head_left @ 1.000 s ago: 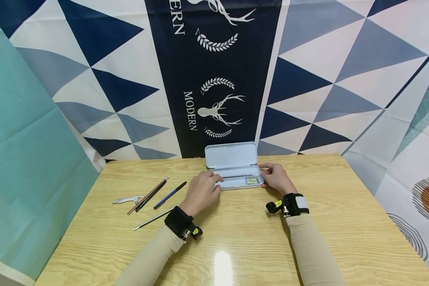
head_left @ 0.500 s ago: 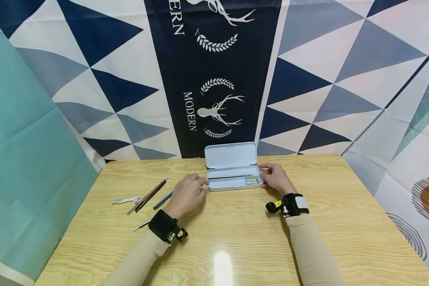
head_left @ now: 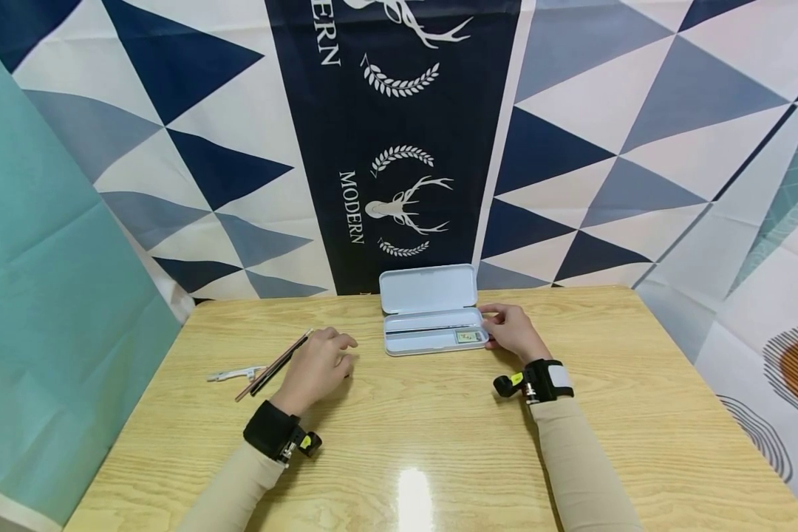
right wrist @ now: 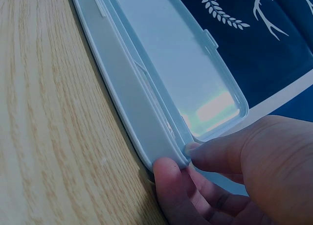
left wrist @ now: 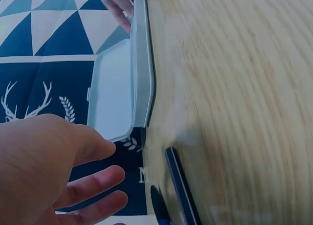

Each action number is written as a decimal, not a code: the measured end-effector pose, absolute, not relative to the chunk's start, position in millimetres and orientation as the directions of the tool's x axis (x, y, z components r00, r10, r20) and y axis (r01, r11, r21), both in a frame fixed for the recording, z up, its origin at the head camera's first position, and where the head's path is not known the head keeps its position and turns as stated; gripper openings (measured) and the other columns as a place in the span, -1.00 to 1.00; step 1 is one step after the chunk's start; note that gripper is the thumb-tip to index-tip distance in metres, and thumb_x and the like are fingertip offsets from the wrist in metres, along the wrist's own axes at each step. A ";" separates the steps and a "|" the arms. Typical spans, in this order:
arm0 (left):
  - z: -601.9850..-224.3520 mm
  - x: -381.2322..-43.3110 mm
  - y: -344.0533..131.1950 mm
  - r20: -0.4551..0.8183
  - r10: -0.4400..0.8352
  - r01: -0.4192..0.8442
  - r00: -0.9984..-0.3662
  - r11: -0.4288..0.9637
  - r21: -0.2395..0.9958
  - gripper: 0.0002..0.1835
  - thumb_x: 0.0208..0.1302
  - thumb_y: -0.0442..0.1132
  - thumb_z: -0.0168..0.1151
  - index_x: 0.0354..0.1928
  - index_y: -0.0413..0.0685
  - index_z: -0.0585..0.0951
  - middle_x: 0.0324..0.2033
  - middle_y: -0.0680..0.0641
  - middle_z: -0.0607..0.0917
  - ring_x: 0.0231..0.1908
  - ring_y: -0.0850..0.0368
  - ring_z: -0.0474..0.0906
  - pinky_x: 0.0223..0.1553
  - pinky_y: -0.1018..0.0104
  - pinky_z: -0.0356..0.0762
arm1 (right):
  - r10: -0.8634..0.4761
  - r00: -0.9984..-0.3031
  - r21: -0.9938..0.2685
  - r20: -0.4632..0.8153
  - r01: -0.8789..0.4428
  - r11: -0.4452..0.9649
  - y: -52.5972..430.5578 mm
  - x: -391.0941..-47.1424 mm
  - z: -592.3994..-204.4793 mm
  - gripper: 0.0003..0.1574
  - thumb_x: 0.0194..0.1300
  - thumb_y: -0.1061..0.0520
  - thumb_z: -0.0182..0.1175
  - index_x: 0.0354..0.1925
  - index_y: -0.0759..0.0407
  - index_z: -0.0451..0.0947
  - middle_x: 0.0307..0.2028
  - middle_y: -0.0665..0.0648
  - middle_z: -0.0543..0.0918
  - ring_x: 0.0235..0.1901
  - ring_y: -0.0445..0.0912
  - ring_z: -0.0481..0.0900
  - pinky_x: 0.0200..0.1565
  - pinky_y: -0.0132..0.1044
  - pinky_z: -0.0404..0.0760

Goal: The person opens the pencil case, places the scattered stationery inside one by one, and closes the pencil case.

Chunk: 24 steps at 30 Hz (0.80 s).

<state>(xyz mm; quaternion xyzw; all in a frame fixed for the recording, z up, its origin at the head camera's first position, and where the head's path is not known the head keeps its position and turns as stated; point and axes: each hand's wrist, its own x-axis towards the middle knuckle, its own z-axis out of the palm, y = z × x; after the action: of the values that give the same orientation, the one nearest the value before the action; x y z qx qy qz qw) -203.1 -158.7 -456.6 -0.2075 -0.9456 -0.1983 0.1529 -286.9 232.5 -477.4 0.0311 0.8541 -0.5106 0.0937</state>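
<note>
A pale blue pencil case [head_left: 420, 343] stands open at the table's back edge, its lid raised against the wall cloth. Inside lie a thin dark stick [head_left: 432, 329] and a small printed piece [head_left: 468, 337] at the right end. My right hand [head_left: 515, 332] pinches the case's right end between thumb and fingers [right wrist: 168, 178]. My left hand [head_left: 315, 369] hovers left of the case with loosely bent fingers, holding nothing. Below it, the left wrist view shows a black pen [left wrist: 182, 186] and a blue-ended pen [left wrist: 159, 205], which the hand hides from the head view.
Left of my left hand lie a brownish pencil [head_left: 249, 386], a black pencil [head_left: 279, 363] and a white compass-like tool [head_left: 234, 374]. Patterned cloth [head_left: 406, 148] hangs behind the wooden table [head_left: 452, 436].
My left hand has left the pencil case and moved left over the pens, uncovering the case's left end. The right hand keeps its hold on the case.
</note>
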 end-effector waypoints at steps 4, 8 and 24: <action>-450.6 -200.4 -162.0 0.336 0.305 0.407 -0.891 0.864 0.296 -0.79 0.46 -0.37 0.42 0.04 -0.06 0.88 -0.14 -0.18 0.82 -0.21 -0.08 0.69 -0.35 0.23 0.51 | -0.038 -0.980 -0.866 -0.193 0.152 0.476 233.1 -286.6 -477.6 -0.43 0.71 0.29 0.10 0.57 0.32 0.49 -0.04 0.31 0.58 -0.37 -0.15 0.67 -0.35 -0.42 0.76; -445.6 -201.8 -166.9 0.300 0.284 0.377 -0.911 0.870 0.319 -0.77 0.50 -0.33 0.42 0.11 -0.05 0.86 -0.06 -0.20 0.83 -0.12 -0.11 0.73 -0.30 0.18 0.59 | -0.039 -0.980 -0.866 -0.194 0.153 0.476 232.5 -285.6 -476.4 -0.42 0.70 0.28 0.10 0.57 0.32 0.49 -0.05 0.31 0.58 -0.37 -0.15 0.68 -0.35 -0.41 0.77; -415.2 -216.7 -194.2 0.013 0.340 0.307 -0.940 0.831 0.464 -0.57 0.62 -0.38 0.28 0.44 -0.18 0.66 0.26 -0.34 0.71 0.22 -0.28 0.73 0.15 -0.13 0.73 | -0.037 -0.980 -0.874 -0.197 0.158 0.460 231.2 -284.0 -473.9 -0.42 0.71 0.29 0.10 0.58 0.33 0.47 -0.06 0.31 0.57 -0.40 -0.16 0.68 -0.37 -0.40 0.77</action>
<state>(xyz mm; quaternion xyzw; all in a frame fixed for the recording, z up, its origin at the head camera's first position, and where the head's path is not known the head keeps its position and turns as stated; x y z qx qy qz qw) -216.7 -194.2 -415.2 -0.1690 -0.9562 -0.2364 -0.0348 -284.0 231.2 -473.9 0.0357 0.8492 -0.5184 0.0940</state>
